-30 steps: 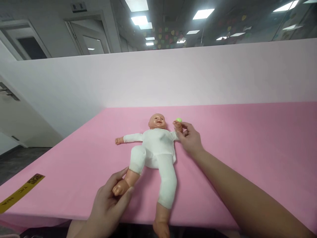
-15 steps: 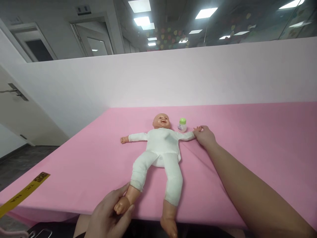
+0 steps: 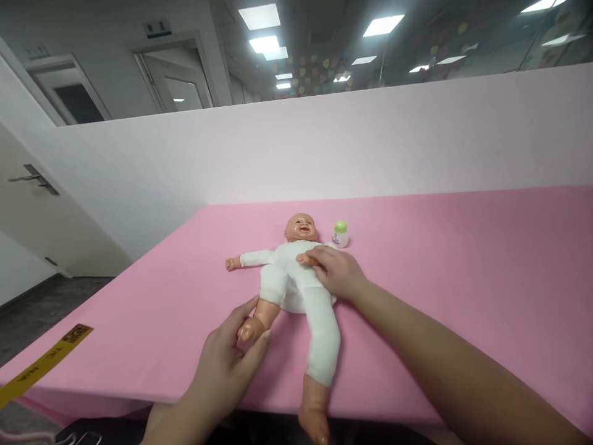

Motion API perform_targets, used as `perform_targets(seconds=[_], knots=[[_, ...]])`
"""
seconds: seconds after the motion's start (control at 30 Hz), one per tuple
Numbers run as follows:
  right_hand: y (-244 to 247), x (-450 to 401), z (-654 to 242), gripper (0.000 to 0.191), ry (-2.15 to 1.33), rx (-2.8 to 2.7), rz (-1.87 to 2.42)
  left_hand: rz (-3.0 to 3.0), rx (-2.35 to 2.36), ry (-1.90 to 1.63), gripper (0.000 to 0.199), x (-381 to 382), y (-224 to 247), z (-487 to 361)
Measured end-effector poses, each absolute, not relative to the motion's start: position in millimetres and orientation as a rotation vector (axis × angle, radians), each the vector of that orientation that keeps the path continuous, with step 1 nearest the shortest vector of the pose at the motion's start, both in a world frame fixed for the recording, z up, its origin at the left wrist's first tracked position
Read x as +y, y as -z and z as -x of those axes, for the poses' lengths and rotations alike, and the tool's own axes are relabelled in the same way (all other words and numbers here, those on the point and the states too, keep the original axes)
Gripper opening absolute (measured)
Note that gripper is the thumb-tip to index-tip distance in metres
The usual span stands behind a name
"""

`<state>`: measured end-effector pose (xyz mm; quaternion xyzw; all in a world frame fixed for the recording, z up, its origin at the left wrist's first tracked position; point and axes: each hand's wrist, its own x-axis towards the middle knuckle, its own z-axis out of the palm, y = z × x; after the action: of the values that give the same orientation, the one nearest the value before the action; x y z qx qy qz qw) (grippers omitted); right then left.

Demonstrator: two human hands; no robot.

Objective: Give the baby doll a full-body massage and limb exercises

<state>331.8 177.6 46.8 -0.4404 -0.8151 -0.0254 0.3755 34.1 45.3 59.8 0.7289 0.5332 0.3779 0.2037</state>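
Observation:
A baby doll [image 3: 301,272] in white cloth lies on its back on the pink-covered table [image 3: 185,321], head toward the wall. My left hand [image 3: 234,352] is closed round the doll's foot on the left side, and that leg is bent up toward the body. On the right, my right hand [image 3: 337,269] grips the doll's hand, which lies folded across the chest. The doll's other arm is stretched out to the left, and its other leg hangs over the front edge. A small bottle with a green cap [image 3: 340,235] stands right of the doll's head.
A white wall [image 3: 324,148] rises behind the table, with glass above it. At the left is a door with a handle [image 3: 34,177]. A yellow strip [image 3: 46,361] lies at the lower left, over the table's edge.
My right hand has brought the doll's hand inward from the side onto its chest. My left hand has pushed the held foot up and away from me, bending the leg.

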Motion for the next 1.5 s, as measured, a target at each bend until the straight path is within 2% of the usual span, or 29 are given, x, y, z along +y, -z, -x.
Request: perform_targets(seconds=[0.33,0.67,0.83,1.07,1.2,1.3,1.4,1.5], knots=[[-45,179,-331,0.04,0.151,-2.302,1.137,-1.915,1.456,-0.984,0.053,87,-60,-66],[-41,177,-340,0.036,-0.013,-2.009,1.199,-1.976,1.425,-1.098,0.051,41,-47,-31],[-44,192,-377,0.061,-0.132,-1.523,1.421,-1.96,1.52,-1.039,0.05,15,-35,1],[-20,224,-451,0.074,-0.338,-1.178,1.786,-1.932,1.696,-0.982,0.049,-5,-27,19],[-7,231,-472,0.064,-0.451,-1.161,1.919,-1.982,1.604,-0.926,0.048,-5,-23,21],[-11,229,-468,0.071,-0.41,-1.161,1.902,-2.003,1.574,-0.909,0.047,0,-20,23],[-24,220,-447,0.071,-0.299,-1.18,1.777,-1.979,1.586,-0.938,0.049,6,-24,19],[-40,204,-414,0.059,-0.173,-1.279,1.56,-1.943,1.576,-0.975,0.05,14,-35,6]])
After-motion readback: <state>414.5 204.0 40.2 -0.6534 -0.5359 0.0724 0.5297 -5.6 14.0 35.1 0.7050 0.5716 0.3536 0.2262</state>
